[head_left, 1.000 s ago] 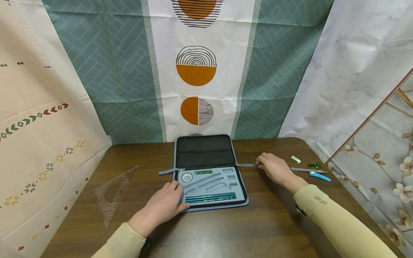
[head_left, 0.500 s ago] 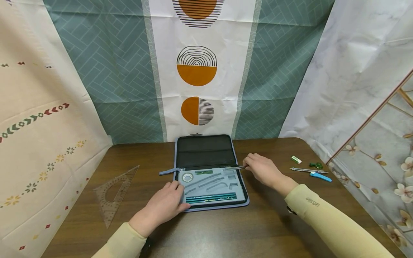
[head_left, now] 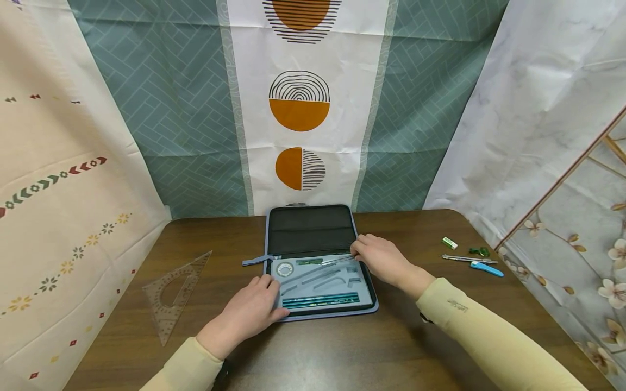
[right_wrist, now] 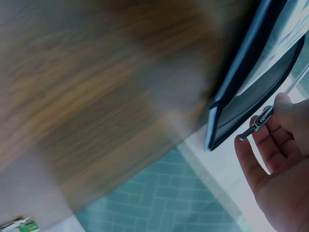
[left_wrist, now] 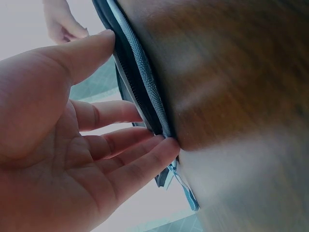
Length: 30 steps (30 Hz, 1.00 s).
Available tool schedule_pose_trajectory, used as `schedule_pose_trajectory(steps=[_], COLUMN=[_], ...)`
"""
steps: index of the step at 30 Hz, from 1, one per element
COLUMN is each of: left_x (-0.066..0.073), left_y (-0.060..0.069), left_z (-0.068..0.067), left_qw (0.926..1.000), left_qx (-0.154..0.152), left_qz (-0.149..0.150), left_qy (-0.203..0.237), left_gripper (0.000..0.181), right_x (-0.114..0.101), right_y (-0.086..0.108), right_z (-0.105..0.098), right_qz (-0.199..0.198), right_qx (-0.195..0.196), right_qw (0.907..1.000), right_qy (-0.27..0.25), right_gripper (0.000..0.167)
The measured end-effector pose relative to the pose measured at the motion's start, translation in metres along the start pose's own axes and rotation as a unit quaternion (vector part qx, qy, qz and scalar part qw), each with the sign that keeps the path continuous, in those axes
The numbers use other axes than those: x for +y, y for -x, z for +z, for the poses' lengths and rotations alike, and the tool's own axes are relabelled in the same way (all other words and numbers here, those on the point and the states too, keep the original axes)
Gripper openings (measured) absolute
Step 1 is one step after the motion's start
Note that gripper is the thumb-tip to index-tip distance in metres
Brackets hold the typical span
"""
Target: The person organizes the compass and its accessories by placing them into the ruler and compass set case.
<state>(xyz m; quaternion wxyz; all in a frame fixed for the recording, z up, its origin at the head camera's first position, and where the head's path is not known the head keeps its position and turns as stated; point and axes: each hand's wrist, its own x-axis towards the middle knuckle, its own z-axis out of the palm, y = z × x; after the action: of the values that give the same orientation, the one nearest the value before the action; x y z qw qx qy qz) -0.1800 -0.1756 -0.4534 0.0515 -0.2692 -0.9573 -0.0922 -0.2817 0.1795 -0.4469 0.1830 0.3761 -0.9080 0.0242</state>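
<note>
A zippered case lies unfolded on the table, its black lid at the back and a grey moulded tray in front. Teal pencils, a round white-rimmed piece and a small green piece sit in the tray. My left hand rests on the case's front-left corner, thumb and fingertips touching its edge, fingers fairly straight. Between thumb and fingers, my right hand pinches the hinged head of a slim metal drawing compass. Its legs slant over the tray's back-right part, above shaped hollows.
Right of the case lie a green-and-white eraser, a small green object, another slim metal instrument and a blue-handled cutter. A clear set square lies at the left. Patterned cloth hangs behind the table.
My right hand has carried the compass leftward from the table beside the case to over the tray. The left hand has stayed in place on the corner.
</note>
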Motion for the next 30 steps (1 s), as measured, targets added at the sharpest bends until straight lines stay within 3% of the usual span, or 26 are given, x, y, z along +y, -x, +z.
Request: schedule_pose_trajectory(steps=[11,30], left_x=[0.000,0.000], left_y=[0.000,0.000], left_z=[0.000,0.000], left_qw=[1.0000,1.0000], left_qx=[0.003,0.000], left_qz=[0.002,-0.003], left_qy=[-0.002,-0.002], left_gripper=[0.060,0.061], right_x=[-0.021,-0.047], right_y=[-0.015,-0.038], right_z=[-0.001,0.009], right_qz=[-0.039,-0.047], right_qx=[0.000,-0.030], right_qw=[0.9992,0.9982], right_qy=[-0.004,-0.024], right_gripper=[0.017,0.013])
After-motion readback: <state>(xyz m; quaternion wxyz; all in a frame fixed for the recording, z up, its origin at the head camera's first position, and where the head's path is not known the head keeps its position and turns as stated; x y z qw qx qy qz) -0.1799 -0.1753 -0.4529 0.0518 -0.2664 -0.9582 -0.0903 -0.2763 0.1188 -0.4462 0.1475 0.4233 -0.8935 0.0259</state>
